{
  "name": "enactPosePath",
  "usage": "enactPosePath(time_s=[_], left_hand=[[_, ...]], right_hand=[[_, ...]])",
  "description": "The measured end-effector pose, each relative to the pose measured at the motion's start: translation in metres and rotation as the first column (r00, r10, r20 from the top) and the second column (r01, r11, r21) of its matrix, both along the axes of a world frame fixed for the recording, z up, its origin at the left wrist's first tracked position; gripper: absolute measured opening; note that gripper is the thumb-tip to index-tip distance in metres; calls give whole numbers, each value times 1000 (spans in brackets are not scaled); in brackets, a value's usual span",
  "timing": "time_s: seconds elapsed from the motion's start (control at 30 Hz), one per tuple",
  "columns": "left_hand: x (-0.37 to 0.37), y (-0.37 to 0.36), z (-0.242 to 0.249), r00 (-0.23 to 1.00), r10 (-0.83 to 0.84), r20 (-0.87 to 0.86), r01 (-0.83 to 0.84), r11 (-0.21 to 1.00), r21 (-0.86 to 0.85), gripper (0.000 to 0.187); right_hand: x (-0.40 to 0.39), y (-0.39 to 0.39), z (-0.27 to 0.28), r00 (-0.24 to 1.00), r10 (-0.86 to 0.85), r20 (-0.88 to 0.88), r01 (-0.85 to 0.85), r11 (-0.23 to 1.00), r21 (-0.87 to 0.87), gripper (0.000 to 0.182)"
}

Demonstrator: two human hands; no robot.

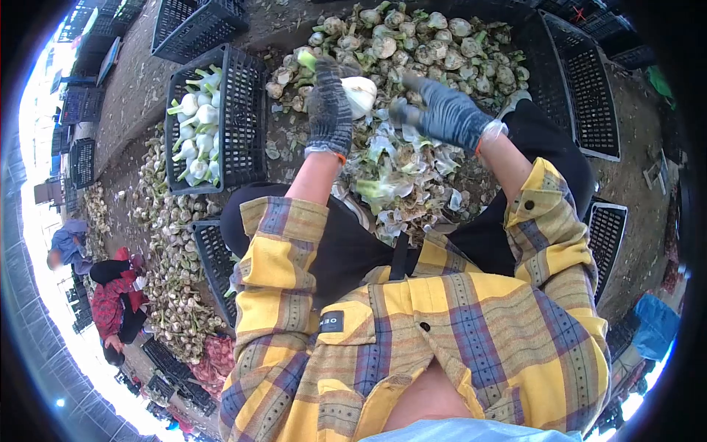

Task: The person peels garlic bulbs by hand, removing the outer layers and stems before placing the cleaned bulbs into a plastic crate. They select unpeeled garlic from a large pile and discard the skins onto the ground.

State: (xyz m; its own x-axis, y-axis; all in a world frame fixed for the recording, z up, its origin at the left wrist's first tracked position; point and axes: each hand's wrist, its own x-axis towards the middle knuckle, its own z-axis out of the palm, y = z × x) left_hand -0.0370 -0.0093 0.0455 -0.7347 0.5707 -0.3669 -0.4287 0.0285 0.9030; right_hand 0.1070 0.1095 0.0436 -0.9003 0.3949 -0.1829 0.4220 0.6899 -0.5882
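Observation:
My left hand (329, 110), in a dark striped work glove, is wrapped round a garlic bulb (360, 96). The bulb is white and clean, and its cut green stem shows above my fingers. To the right, my right hand (451, 116) wears a similar glove. Its fingers are apart, a little blurred, and point at the bulb without touching it. Below both hands lies a heap of peeled garlic skins (401, 173). Beyond them is a large pile of unpeeled, soil-stained garlic bulbs (442, 51).
A black plastic crate (245, 121) on the left holds several clean white bulbs. Other crates stand at upper left (193, 33), right (589, 88) and beside my legs (215, 265). More garlic (173, 272) covers the ground at left, near people (110, 306) sitting low.

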Motion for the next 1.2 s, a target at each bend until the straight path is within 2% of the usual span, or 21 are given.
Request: enactPosePath(time_s=[0.03,0.07,0.1,0.13,0.17,0.27,0.33,0.4,0.47,0.6,0.67,0.73,0.77,0.8,0.83,0.93,1.0,1.07,1.1,1.13,1.2], left_hand=[[4,1,-1,1000,-6,3,6,1000,1,48],[8,1,-5,990,-60,-130,62,998,9,47],[12,2,-9,958,-113,-262,120,993,10,46],[15,1,-12,907,-162,-390,177,984,4,46],[14,-7,-11,533,-370,-761,145,926,-348,44],[20,-6,-13,394,-372,-841,148,928,-341,40],[21,-6,-13,424,-346,-837,166,938,-304,40],[22,-5,-11,479,-294,-827,200,954,-223,42],[23,-3,-9,530,-306,-791,197,952,-236,42],[14,-6,-12,670,-428,-607,223,895,-386,46],[19,-3,-11,734,-373,-568,214,920,-329,47],[21,-1,-8,791,-319,-522,202,942,-270,49],[20,-1,-9,801,-331,-499,185,929,-320,49],[20,-1,-9,810,-341,-476,167,914,-370,50],[16,1,-24,882,-286,-374,186,942,-280,47],[16,1,-12,896,-243,-371,116,936,-332,48],[14,2,-17,901,-233,-366,107,937,-332,49],[15,2,-18,841,-277,-464,77,911,-405,50],[16,2,-17,841,-279,-463,79,911,-406,50],[18,1,-15,817,-308,-487,82,899,-430,51],[18,1,-14,789,-337,-513,84,887,-454,51]], right_hand=[[-4,4,-1,981,-129,-148,116,989,-91,67],[-6,3,4,980,-135,-146,123,988,-90,67],[-10,3,14,976,-214,-28,184,896,-405,64],[-13,2,19,963,-249,106,254,700,-668,61],[-13,-5,19,946,-318,58,253,620,-743,53],[-13,-6,25,942,-300,148,299,557,-774,50],[-9,1,19,953,-275,129,265,545,-796,45],[-11,2,18,969,-220,111,232,659,-716,43],[-5,0,20,964,-241,109,231,562,-795,39],[-3,-2,5,963,-269,-29,169,680,-714,29],[-3,-4,-1,951,-299,-83,157,694,-703,24],[-3,-5,-2,954,-201,-223,144,958,-247,19],[-4,-5,1,954,-200,-222,143,958,-248,19],[-6,-4,8,922,-349,-169,232,846,-480,21],[-7,-4,11,875,-477,-80,304,670,-678,23],[-5,5,-1,808,-556,-194,254,626,-737,29],[-8,2,4,883,-457,-106,272,682,-679,34],[-7,-13,15,950,-271,-156,201,911,-360,34],[-6,-15,18,959,-230,-167,186,952,-243,35],[-6,-12,13,958,-233,-167,189,951,-243,35],[-10,-9,7,923,-353,-150,245,843,-479,34]])
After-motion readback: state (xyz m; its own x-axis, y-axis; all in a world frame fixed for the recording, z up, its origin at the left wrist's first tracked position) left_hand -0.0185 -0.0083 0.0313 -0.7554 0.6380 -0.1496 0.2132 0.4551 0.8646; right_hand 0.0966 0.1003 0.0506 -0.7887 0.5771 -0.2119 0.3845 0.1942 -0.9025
